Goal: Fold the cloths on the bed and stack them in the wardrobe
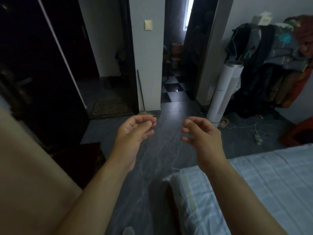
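Observation:
My left hand point(135, 129) and my right hand point(201, 133) are held out side by side over the dark floor, palms facing each other, fingers loosely curled and apart, holding nothing. The bed point(254, 184), covered by a pale blue checked sheet, fills the lower right, just under my right forearm. No loose cloth lies on the part of the bed in view. A beige panel point(25, 175), perhaps the wardrobe's door or side, rises at the lower left beside my left arm.
A pile of clothes and bags point(271, 65) stands at the back right, with white rolled tubes point(223, 89) leaning against the wall. Cables and a power strip point(257, 138) lie on the floor. Two doorways open ahead; a broom point(141, 92) leans by the wall between them.

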The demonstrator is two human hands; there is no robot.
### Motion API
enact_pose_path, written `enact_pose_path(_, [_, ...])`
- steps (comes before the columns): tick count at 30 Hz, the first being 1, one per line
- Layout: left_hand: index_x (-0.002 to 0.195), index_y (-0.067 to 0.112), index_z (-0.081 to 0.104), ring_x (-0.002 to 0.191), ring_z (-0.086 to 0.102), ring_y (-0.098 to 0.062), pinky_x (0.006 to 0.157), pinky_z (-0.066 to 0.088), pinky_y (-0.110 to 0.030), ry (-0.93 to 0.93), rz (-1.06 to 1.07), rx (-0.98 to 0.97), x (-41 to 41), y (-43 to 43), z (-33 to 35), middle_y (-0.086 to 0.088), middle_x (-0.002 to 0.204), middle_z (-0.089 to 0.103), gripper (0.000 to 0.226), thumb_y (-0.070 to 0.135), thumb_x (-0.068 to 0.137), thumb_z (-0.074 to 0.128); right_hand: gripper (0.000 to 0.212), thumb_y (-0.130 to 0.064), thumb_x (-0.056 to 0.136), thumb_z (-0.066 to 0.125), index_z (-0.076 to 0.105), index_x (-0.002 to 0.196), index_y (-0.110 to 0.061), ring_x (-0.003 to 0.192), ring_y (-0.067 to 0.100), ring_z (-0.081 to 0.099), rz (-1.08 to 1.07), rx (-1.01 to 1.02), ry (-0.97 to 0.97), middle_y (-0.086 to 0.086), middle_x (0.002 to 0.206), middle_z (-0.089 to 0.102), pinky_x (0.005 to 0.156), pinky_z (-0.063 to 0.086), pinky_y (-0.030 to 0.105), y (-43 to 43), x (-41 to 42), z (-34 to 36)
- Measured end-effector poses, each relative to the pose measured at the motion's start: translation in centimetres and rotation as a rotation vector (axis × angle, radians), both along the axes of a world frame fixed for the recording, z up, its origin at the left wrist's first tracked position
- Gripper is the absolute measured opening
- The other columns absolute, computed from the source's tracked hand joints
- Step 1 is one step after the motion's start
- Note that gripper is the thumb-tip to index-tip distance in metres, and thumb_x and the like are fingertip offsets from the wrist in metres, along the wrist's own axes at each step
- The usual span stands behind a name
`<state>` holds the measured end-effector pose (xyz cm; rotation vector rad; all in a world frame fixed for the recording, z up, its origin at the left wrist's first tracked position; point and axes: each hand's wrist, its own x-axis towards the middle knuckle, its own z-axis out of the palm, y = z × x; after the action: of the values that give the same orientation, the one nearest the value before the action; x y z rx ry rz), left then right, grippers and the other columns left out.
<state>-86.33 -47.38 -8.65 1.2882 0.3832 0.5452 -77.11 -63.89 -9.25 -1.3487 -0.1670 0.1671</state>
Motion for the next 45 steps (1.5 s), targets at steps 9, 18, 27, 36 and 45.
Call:
enact_pose_path(9, [0.109, 0.007, 0.07, 0.107, 0.074, -0.022, 0.093, 0.06, -0.036, -0.026, -0.183, -0.016, 14.3, 11.0, 0.5, -0.004, 0.102, 0.079, 0.015, 0.003, 0.098, 0.061, 0.008, -0.016, 0.093, 0.071, 0.071, 0.101, -0.013, 0.077, 0.013, 0.065, -0.138, 0.015, -0.022, 0.005, 0.091, 0.07, 0.066, 0.054, 0.031, 10.0, 11.3, 0.9])
enact_pose_path(18, [0.107, 0.007, 0.071, 0.102, 0.073, -0.022, 0.092, 0.059, -0.039, 0.013, -0.341, 0.021, 28.4, 14.6, -0.2, -0.005, 0.101, 0.079, 0.014, 0.003, 0.098, 0.062, 0.002, -0.017, 0.093, 0.071, 0.071, 0.091, -0.019, 0.071, 0.015, 0.062, -0.33, -0.034, 0.019, 0.0, 0.08, 0.068, 0.066, 0.05, 0.034, 13.1, 23.0, -0.7])
enact_pose_path(27, [0.105, 0.01, 0.072, 0.097, 0.073, -0.016, 0.089, 0.059, -0.039, 0.065, -0.489, 0.053, 45.5, 12.9, -0.8, -0.002, 0.099, 0.079, 0.013, 0.006, 0.099, 0.061, 0.007, -0.012, 0.096, 0.066, 0.071, 0.093, -0.01, 0.067, 0.016, 0.058, -0.453, -0.017, 0.078, 0.003, 0.074, 0.066, 0.062, 0.049, 0.033, 12.3, 37.8, -2.4])
enact_pose_path(36, [0.103, 0.012, 0.071, 0.094, 0.073, -0.018, 0.082, 0.058, -0.036, 0.074, -0.675, -0.002, 60.1, 9.2, -1.9, -0.003, 0.096, 0.079, 0.014, 0.005, 0.099, 0.06, 0.013, -0.018, 0.098, 0.064, 0.072, 0.096, -0.007, 0.06, 0.012, 0.059, -0.631, -0.04, 0.107, -0.002, 0.067, 0.067, 0.059, 0.052, 0.026, 8.0, 48.8, -2.8])
enact_pose_path(45, [0.101, 0.012, 0.072, 0.092, 0.072, -0.016, 0.08, 0.058, -0.036, 0.071, -0.966, -0.011, 77.0, 4.7, -3.3, -0.005, 0.095, 0.078, 0.011, 0.009, 0.099, 0.062, 0.02, -0.022, 0.098, 0.066, 0.065, 0.083, -0.008, 0.057, 0.013, 0.053, -0.913, -0.079, 0.095, -0.002, 0.059, 0.058, 0.055, 0.049, 0.029, 4.6, 60.9, -3.5])
